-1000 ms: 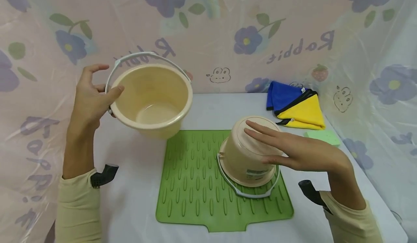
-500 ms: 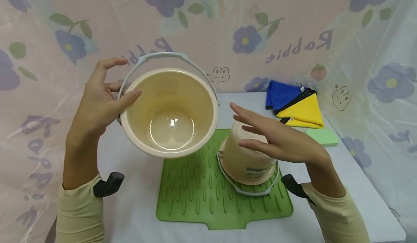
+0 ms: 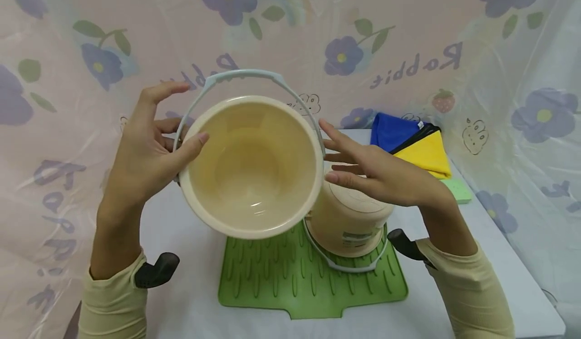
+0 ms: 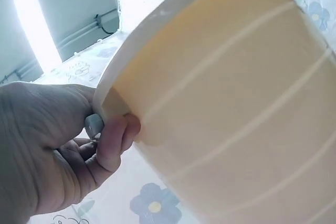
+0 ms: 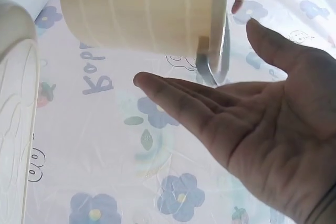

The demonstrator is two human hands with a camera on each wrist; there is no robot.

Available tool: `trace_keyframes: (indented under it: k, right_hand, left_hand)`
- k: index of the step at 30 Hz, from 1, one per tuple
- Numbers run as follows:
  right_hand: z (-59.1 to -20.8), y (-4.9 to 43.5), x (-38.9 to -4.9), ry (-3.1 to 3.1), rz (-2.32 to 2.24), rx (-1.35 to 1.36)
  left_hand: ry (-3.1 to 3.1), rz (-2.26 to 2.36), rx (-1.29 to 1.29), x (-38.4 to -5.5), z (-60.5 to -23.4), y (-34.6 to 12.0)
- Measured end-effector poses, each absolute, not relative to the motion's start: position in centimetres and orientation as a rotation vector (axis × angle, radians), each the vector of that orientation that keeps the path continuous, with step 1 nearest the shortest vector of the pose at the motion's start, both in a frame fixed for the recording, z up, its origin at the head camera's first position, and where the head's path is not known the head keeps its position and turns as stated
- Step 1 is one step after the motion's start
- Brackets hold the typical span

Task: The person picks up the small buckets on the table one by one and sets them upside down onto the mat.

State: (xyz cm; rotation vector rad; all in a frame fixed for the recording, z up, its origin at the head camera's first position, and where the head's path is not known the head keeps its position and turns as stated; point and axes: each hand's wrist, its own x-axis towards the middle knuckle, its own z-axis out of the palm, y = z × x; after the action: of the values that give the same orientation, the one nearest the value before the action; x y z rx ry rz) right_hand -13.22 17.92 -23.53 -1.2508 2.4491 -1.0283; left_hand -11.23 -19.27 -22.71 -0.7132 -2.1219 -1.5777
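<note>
A cream plastic bucket [image 3: 249,177] hangs in the air, its open mouth tipped toward the head camera and its pale handle [image 3: 245,72] raised above the rim. My left hand [image 3: 154,145] grips the rim at its left, thumb over the inside and fingers curled beneath, as the left wrist view also shows. At the opposite side my right hand [image 3: 376,172] is spread with fairly straight fingers, the tips close to the rim and handle. Below that hand a second cream bucket [image 3: 349,223] stands upside down, its handle lying toward the front.
Under the upturned bucket lies a green ridged mat [image 3: 272,283] on the white table [image 3: 186,288]. At the back right are a folded blue and yellow cloth [image 3: 424,155] and a light green sponge [image 3: 458,190]. A printed curtain [image 3: 290,36] closes off the back and sides.
My left hand has carried the bucket rightward and turned its mouth toward the camera. My right hand has left the upturned bucket's base and moved up and left toward the held bucket's rim.
</note>
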Motion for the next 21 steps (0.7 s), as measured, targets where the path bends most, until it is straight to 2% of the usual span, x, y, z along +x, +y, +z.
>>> trace_keyframes:
  k: [7,21]
  right_hand:
    - [-22.8,17.1,-13.4,2.521,-1.163,-1.014]
    - [-22.6,16.2,-14.1,2.482,-1.555,-1.054]
  left_hand:
    - [-2.113,-1.232,-0.702,-10.8,-22.6,-18.1]
    - [-1.832,-0.939,-0.82,-12.0,-23.9,-17.4]
